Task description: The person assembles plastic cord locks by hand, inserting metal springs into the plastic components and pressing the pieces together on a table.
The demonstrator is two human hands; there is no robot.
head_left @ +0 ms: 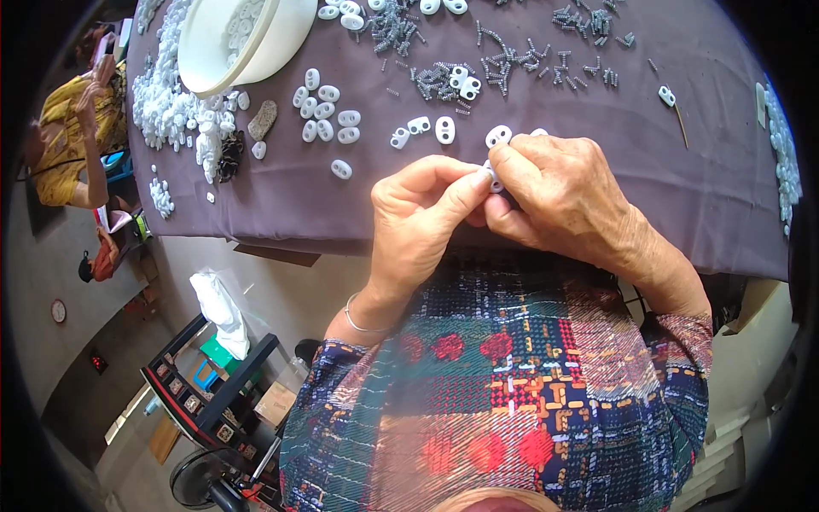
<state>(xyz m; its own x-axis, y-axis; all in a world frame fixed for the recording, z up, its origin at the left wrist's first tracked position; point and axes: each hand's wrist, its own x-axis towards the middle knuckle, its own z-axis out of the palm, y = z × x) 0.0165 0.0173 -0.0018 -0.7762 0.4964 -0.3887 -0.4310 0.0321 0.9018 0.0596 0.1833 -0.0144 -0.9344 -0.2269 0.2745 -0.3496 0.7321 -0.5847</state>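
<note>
One small white piece [496, 182] sits over the tabletop [299, 203] near its front edge, pinched by your left hand [416, 213] and gripped from the other side by your right hand [563, 183], so brace it firmly and work the fingertips gently.

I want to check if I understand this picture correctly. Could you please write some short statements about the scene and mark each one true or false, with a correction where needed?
1. The left hand and the right hand meet at a small white plastic piece. True.
2. The large round cream plastic tub stands to the right of both hands. False: it stands to their left.
3. Small grey coiled metal springs lie on the dark purplish-grey fabric tablecloth. True.
4. A thin silver-coloured bracelet is on the right wrist. False: it is on the left wrist.
</note>
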